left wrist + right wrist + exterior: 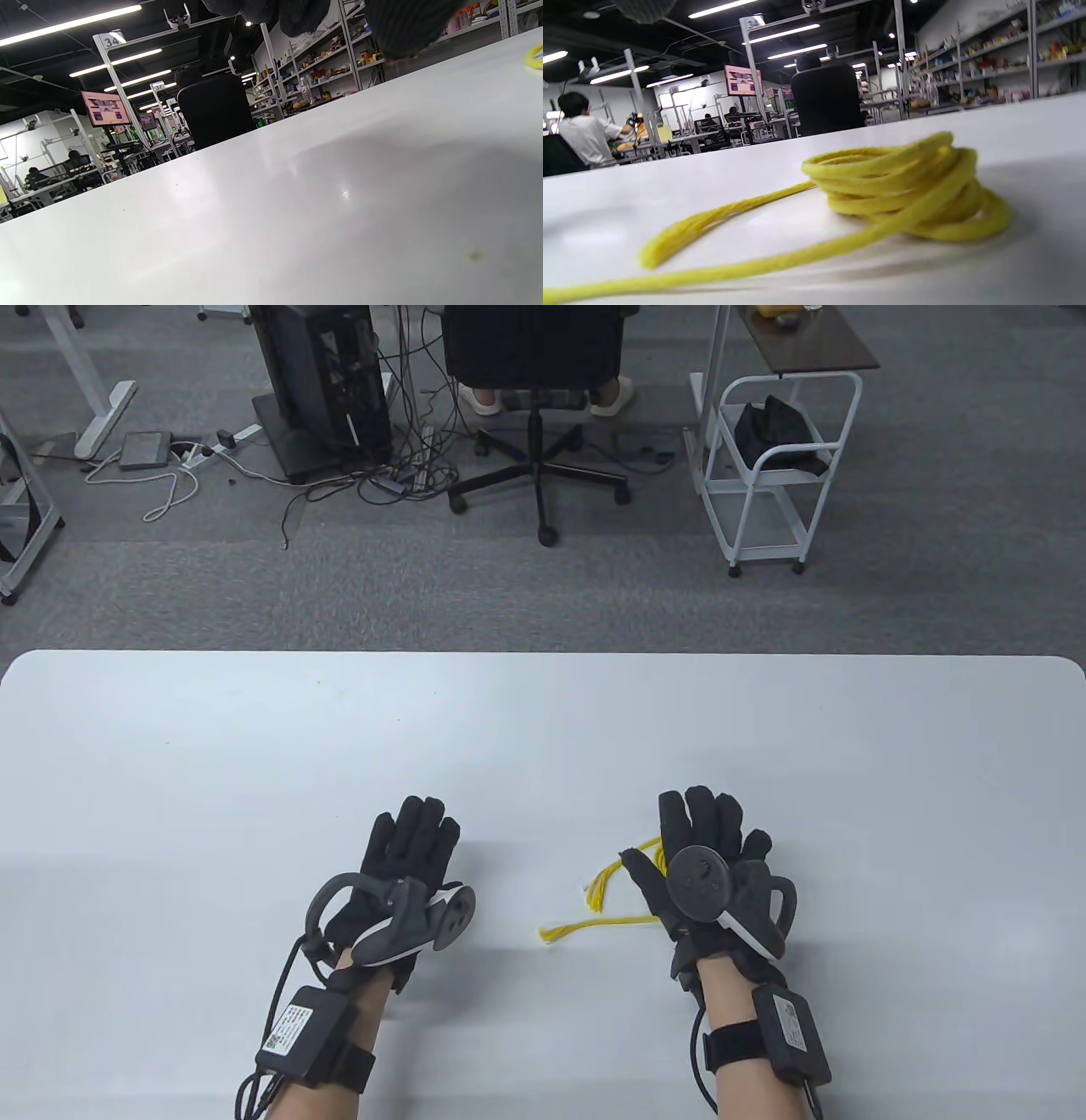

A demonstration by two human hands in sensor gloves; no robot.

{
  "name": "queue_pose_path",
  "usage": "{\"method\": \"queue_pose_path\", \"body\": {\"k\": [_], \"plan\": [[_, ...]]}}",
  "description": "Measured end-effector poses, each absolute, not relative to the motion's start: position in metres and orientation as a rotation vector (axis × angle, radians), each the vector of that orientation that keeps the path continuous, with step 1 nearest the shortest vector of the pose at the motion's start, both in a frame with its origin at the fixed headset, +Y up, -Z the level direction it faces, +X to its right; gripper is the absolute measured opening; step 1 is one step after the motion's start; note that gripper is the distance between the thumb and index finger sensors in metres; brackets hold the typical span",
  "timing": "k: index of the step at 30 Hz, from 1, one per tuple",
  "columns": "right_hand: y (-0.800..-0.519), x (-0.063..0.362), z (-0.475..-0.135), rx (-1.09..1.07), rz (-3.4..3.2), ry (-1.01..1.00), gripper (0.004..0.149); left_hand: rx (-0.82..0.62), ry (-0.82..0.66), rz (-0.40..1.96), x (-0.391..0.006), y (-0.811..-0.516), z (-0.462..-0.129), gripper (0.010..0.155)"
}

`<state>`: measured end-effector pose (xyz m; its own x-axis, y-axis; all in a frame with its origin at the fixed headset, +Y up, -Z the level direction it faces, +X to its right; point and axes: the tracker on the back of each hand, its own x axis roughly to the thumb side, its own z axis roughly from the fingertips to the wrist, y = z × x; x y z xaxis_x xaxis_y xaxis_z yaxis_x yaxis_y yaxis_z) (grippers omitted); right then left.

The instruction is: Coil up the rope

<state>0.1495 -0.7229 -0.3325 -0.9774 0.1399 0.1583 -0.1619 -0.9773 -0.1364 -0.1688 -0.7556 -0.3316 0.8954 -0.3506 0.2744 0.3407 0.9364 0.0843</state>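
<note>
White table (254, 746) carries the rope (908, 190) coiled under the right hand (708, 874), fingers spread, tails toward nine o'clock. Left hand (399, 882) flat, empty. Soft, light; pinch a frayed tail.

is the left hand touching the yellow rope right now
No. In the table view the left hand lies on bare table, well apart from the yellow rope.
</note>
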Motion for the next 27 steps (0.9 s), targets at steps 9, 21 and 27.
{"method": "queue_pose_path", "body": {"k": [9, 21, 27], "plan": [[-0.723, 0.136, -0.328, 0.338, 3.189, -0.214, 0.082, 0.011, -0.277, -0.347, -0.168, -0.757, -0.329, 0.075], [-0.737, 0.124, -0.326, 0.416, 3.166, -0.152, 0.082, -0.003, -0.355, -0.422, -0.142, -0.76, -0.324, 0.075], [-0.746, 0.117, -0.326, 0.455, 3.188, -0.092, 0.082, -0.009, -0.381, -0.386, -0.136, -0.76, -0.322, 0.075]]}}
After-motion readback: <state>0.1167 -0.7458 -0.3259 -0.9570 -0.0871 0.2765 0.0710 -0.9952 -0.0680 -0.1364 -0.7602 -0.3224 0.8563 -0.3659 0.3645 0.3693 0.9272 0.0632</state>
